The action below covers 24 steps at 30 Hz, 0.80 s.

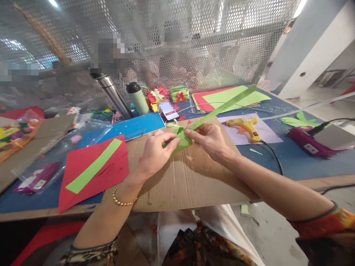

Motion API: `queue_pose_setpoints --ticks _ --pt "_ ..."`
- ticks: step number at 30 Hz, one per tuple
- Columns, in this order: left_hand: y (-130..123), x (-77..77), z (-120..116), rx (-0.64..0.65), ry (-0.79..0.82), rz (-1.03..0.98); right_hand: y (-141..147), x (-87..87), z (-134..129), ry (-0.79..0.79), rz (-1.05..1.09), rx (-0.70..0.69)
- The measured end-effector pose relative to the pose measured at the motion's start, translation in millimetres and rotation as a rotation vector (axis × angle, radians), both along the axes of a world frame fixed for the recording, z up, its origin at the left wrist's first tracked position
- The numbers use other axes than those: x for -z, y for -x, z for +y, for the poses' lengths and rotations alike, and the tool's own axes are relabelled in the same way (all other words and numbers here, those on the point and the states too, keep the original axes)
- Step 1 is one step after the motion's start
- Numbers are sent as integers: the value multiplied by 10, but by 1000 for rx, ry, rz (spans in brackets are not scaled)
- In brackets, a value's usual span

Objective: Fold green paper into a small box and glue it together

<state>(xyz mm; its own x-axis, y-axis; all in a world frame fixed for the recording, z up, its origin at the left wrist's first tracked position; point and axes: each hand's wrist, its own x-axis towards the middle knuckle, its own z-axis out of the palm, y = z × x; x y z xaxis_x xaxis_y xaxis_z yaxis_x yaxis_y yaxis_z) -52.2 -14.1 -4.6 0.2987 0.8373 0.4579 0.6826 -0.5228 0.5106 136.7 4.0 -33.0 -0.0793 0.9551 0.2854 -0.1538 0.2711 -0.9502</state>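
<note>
Both hands pinch one piece of green paper (pixel 185 142) above a sheet of brown cardboard (pixel 188 181). My left hand (pixel 158 151) grips its left side between thumb and fingers. From the right, my right hand (pixel 208 142) closes thumb and fingers on the same paper. The paper looks folded between the hands, and a long green strip (pixel 226 107) runs from it up to the right. Fingers hide part of the folded area. To the left, another green paper strip (pixel 94 166) lies on a red sheet (pixel 116 162).
A yellow glue gun (pixel 248 129) rests on lilac paper (pixel 270 135) at the right, near a purple power strip (pixel 307 142). Behind the hands are a phone (pixel 169 115), a steel flask (pixel 115 94), a green bottle (pixel 138 99) and stacked coloured paper (pixel 235 96). Perforated metal screens the back.
</note>
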Motion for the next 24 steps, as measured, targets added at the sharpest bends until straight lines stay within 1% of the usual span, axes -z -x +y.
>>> queue_pose_setpoints --ticks 5,8,14,20,24 --pt "9 -14 -22 20 -28 -2 -28 -54 -43 -39 -74 -31" --pt "6 -21 -25 19 -38 -47 -38 -50 -63 -83 -147 24" --pt "-30 -41 -41 35 -25 -98 -30 -18 -76 -197 -201 173" --pt "-79 -100 -77 99 48 -156 -42 -6 -49 -398 -273 191" --pt "-98 -131 -100 117 69 -187 -57 -67 -98 -449 -349 189"
